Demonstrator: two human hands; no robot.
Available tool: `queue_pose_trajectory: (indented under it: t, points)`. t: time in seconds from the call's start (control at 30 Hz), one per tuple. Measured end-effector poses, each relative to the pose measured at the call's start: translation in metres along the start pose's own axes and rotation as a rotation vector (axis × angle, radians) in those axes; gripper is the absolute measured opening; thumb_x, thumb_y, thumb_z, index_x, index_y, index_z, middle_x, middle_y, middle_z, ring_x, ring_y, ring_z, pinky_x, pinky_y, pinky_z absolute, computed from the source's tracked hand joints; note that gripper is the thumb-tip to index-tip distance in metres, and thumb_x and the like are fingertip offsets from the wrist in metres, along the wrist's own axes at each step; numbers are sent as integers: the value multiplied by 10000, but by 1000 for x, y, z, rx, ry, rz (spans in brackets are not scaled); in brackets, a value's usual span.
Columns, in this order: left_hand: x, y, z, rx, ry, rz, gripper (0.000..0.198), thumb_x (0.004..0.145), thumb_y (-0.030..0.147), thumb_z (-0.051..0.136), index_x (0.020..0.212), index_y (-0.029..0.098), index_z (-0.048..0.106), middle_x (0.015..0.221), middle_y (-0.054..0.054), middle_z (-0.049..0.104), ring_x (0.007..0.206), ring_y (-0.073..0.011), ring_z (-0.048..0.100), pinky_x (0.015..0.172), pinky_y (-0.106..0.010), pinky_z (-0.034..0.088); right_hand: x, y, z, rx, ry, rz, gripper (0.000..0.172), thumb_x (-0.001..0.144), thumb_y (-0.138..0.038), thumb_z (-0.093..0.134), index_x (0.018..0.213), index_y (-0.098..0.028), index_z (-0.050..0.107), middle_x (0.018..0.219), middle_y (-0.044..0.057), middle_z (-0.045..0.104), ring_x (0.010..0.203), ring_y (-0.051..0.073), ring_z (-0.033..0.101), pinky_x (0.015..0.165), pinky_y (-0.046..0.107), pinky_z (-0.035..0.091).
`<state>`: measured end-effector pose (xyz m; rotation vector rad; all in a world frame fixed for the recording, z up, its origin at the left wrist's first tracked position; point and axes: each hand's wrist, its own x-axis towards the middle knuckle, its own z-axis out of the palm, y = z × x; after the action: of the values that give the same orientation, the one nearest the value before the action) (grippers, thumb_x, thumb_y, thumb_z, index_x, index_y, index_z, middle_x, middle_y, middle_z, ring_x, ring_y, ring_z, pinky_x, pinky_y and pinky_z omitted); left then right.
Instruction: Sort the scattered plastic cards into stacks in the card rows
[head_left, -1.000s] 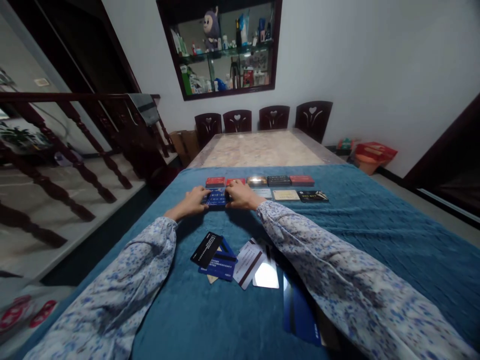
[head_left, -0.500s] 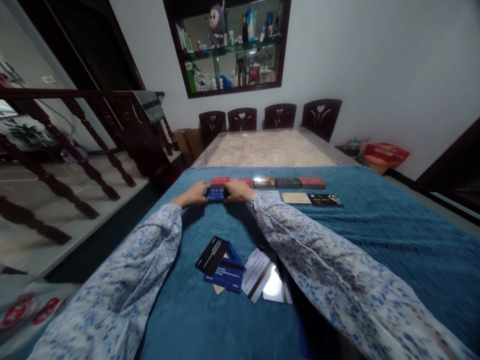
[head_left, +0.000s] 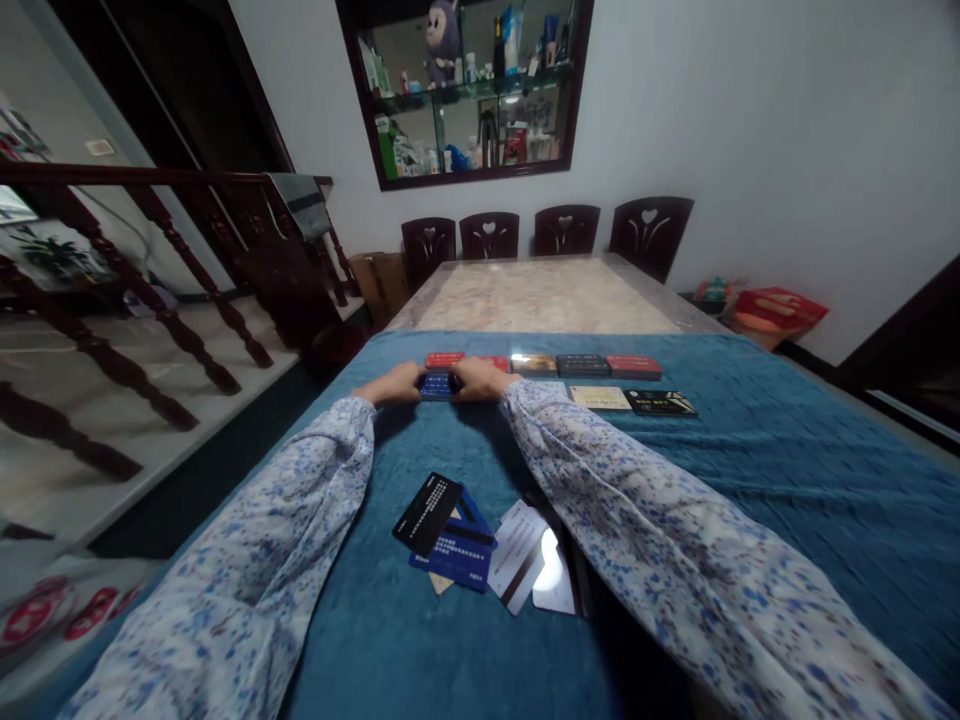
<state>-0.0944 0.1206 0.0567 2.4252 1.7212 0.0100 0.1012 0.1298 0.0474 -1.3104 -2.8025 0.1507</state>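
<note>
A blue card stack (head_left: 436,387) lies on the blue cloth between my two hands. My left hand (head_left: 397,385) grips its left side, and my right hand (head_left: 480,380) closes on its right side. Just behind is a row of stacks: a red one (head_left: 444,359) at the left, a gold one (head_left: 533,365), a dark one (head_left: 583,366) and another red one (head_left: 634,367). Right of my right hand lie a cream card (head_left: 600,398) and a black card (head_left: 661,403). Nearer, a black card (head_left: 427,514) overlaps blue cards (head_left: 459,562), beside white cards (head_left: 516,552).
The blue cloth (head_left: 360,640) covers the near part of the marble-topped table (head_left: 540,290). Dark chairs (head_left: 566,230) stand at its far end. A wooden railing (head_left: 172,330) runs along the left, and a red bag (head_left: 780,308) sits at the right.
The whole view has shifted slightly. Both hands remain at the blue card stack, with little visible movement of their own.
</note>
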Motion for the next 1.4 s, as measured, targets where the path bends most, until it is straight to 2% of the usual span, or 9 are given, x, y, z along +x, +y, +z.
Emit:
queue_pose_trajectory:
  t: [0.2, 0.5, 0.73, 0.97, 1.13, 1.33, 1.4]
  points:
    - [-4, 5, -1, 17, -3, -17, 307, 631, 145, 584, 899, 169, 732, 729, -7, 688, 793, -215, 672, 735, -241, 525, -2, -4, -2, -24, 0, -17, 416, 856, -315, 704, 1235, -142, 707, 1266, 163, 728, 1132, 296, 701, 881, 283, 537]
    - [-2, 3, 6, 27, 3, -23, 317, 631, 97, 557, 890, 158, 729, 770, -22, 703, 813, -230, 689, 755, -254, 524, -2, -5, -5, -24, -28, -19, 399, 862, -311, 695, 1219, -137, 721, 1258, 166, 730, 1109, 292, 703, 864, 283, 535]
    - [-5, 1, 10, 4, 33, -35, 428, 648, 72, 562, 1031, 147, 737, 896, -48, 752, 921, -249, 710, 847, -268, 540, -6, -8, -6, -36, -25, -19, 400, 862, -295, 684, 1224, -127, 713, 1261, 169, 728, 1095, 280, 702, 866, 271, 523]
    - [-11, -6, 22, -86, 156, -3, 558, 710, 75, 596, 1261, 126, 675, 1053, -92, 766, 1001, -263, 721, 951, -304, 537, -7, -8, -6, -49, -11, -20, 390, 866, -281, 682, 1225, -133, 719, 1257, 162, 731, 1113, 272, 695, 890, 268, 516]
    - [-18, -8, 30, -112, 223, -14, 549, 746, 68, 603, 1290, 127, 651, 1081, -110, 761, 1035, -267, 720, 980, -320, 536, -9, -9, -7, -41, -19, -8, 387, 875, -282, 687, 1231, -135, 717, 1266, 168, 724, 1141, 288, 682, 920, 294, 515]
    - [-30, -8, 35, -39, 248, -103, 584, 812, 142, 611, 1390, 78, 561, 1138, -161, 732, 1070, -281, 702, 991, -357, 533, -16, -7, -7, -72, 37, 26, 531, 864, -383, 718, 1355, -191, 655, 1417, 184, 618, 1296, 369, 559, 989, 430, 507]
    - [-35, -8, 37, -18, 254, -120, 575, 829, 161, 608, 1394, 65, 554, 1151, -170, 723, 1085, -280, 694, 1005, -358, 526, -20, -6, -6, -75, 68, 23, 527, 884, -385, 693, 1378, -208, 636, 1445, 180, 587, 1321, 373, 522, 1008, 467, 488]
